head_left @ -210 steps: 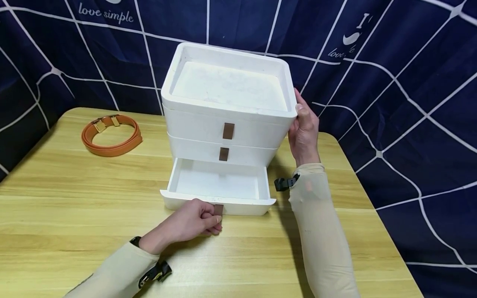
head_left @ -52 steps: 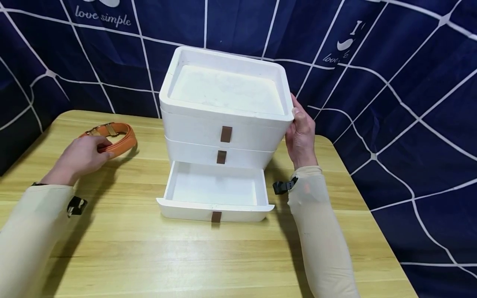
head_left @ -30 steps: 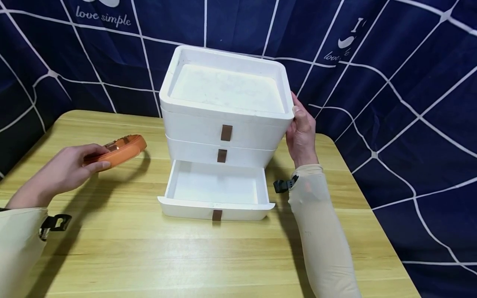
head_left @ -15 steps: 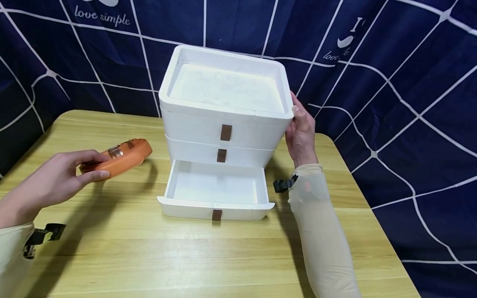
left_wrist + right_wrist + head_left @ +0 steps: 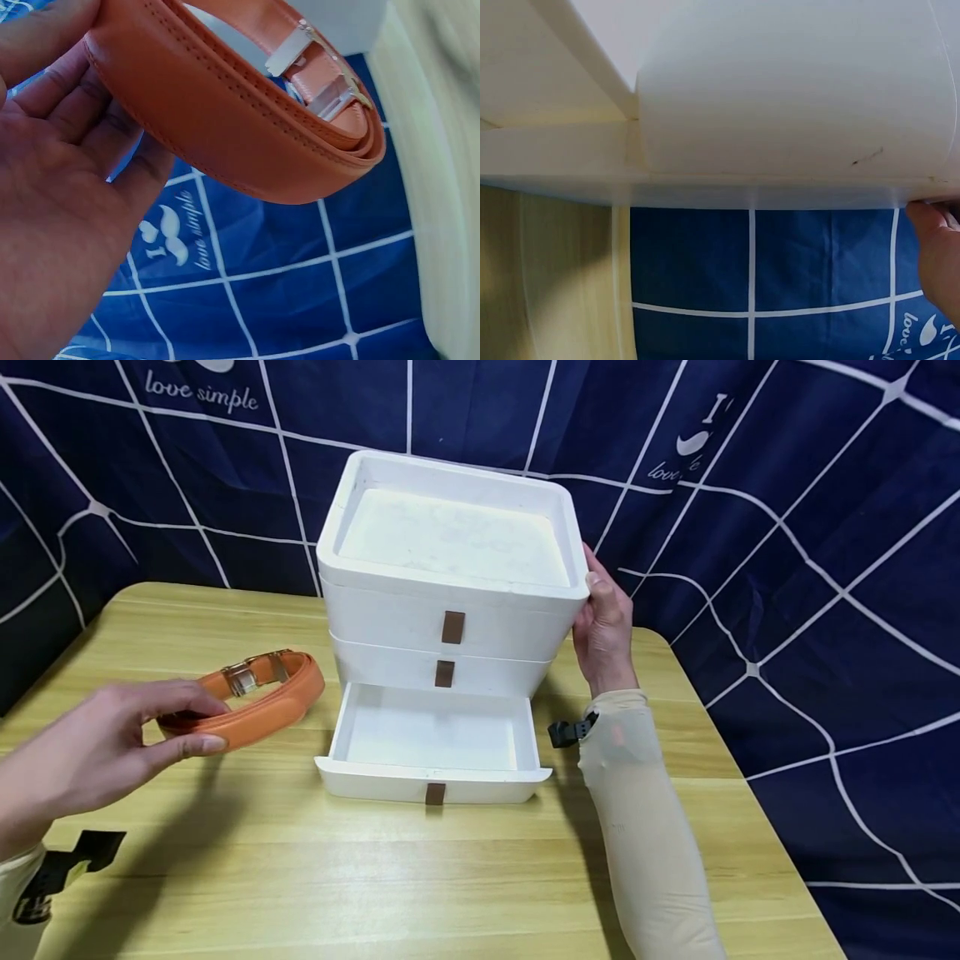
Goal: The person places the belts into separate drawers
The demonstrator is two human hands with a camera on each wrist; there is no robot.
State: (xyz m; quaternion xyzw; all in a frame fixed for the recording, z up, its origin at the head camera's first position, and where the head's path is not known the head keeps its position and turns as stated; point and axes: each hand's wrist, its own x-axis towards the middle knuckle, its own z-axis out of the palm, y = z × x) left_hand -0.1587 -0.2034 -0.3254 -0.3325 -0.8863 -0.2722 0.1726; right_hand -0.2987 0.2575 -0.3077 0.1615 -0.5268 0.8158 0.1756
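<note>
A coiled orange belt (image 5: 262, 720) with a gold-toned metal buckle (image 5: 330, 97) hangs above the table, left of the white drawer unit (image 5: 397, 618). My left hand (image 5: 105, 743) pinches its near end between thumb and fingers. In the left wrist view the belt (image 5: 225, 120) keeps its loop shape. At the unit's right side, my right hand (image 5: 606, 631) holds the upper corner, thumb at the front and fingers partly hidden behind. The bottom drawer (image 5: 435, 727) is pulled out, with nothing inside it. Brown tabs mark each drawer front.
The wooden table (image 5: 450, 877) carries the unit near its back. A dark blue curtain (image 5: 480, 410) with white lines surrounds the table behind and at the right. The unit's top is a shallow recessed tray (image 5: 450, 539).
Earlier my left hand held the bottom drawer's tab; it then took the belt off the table. Since then the belt has come nearer and rightward. My right hand stays at the unit's corner.
</note>
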